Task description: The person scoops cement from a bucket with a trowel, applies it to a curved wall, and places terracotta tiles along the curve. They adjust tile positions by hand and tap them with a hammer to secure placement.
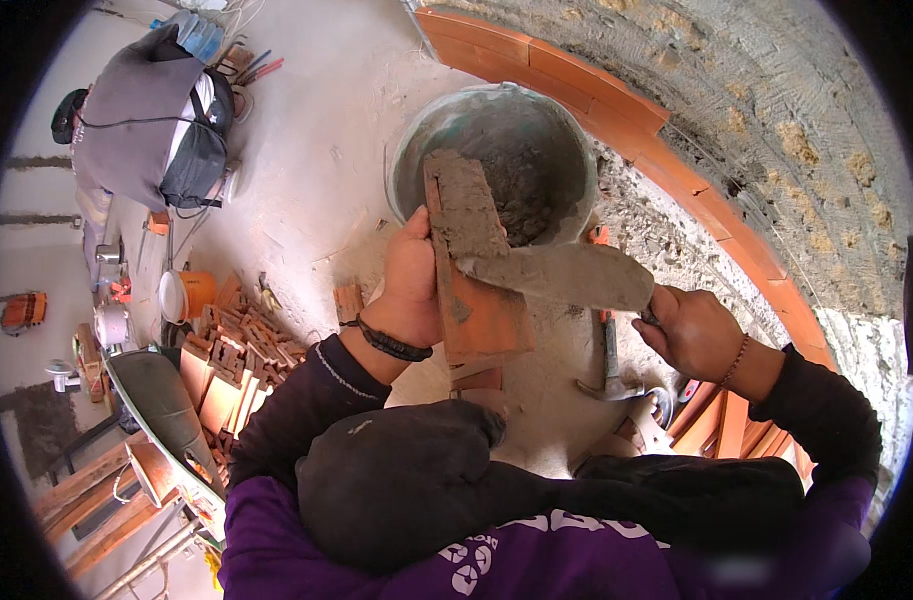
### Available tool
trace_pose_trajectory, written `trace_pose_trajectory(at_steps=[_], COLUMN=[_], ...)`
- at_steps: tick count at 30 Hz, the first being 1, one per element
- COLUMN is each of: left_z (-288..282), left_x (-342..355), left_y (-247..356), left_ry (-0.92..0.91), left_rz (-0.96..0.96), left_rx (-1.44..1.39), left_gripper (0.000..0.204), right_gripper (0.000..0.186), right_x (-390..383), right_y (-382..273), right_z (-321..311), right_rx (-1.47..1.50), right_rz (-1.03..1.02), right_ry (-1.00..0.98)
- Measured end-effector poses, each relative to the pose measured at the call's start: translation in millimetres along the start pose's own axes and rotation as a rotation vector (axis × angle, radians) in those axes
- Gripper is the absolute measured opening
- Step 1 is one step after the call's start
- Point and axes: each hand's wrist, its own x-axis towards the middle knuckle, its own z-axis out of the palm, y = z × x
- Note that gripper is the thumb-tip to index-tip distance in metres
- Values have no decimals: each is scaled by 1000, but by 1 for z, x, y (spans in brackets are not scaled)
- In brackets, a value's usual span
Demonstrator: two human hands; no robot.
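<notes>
1. The step in hand appeared to be spreading mortar on a brick (492, 330), which was held up at the bucket's (427, 125) near side, its far end overlapping the opening in view.
2. The left hand (407, 275) was closed around the brick's left edge, on the bucket's near side.
3. The right hand (699, 330) was wrapped around the handle of a trowel (577, 278), right of the bucket and nearer the person; the blade reached across the brick.
4. The next move seemed to call for a steady left hold and a flat, controlled blade, lest the mortar slide off.
5. The brick was flat, oblong and orange, with thick, grainy grey mortar (464, 205) heaped on its far half. The blade covered part of its face, so how far the coating ran could not be told.
6. The trowel's long, rounded blade was smeared dull grey. The bucket was round and crusted, with lumpy wet mix inside.
7. Right of the bucket curved a course of smooth orange bricks (682, 190) against a rough, scored wall (777, 100).
</notes>
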Motion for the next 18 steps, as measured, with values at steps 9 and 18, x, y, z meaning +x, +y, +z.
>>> trace_pose_trajectory(at_steps=[9,18], left_z=[-1,-4], left_x=[5,0], left_y=[4,2], left_ry=[108,166], left_rz=[-104,1], left_rx=[-25,68], left_gripper=[41,39], right_gripper=[30,36], right_x=[47,86], right_y=[-11,-13], right_z=[9,-34], right_rx=[41,730], right_rz=[146,362], right_ry=[-39,-329])
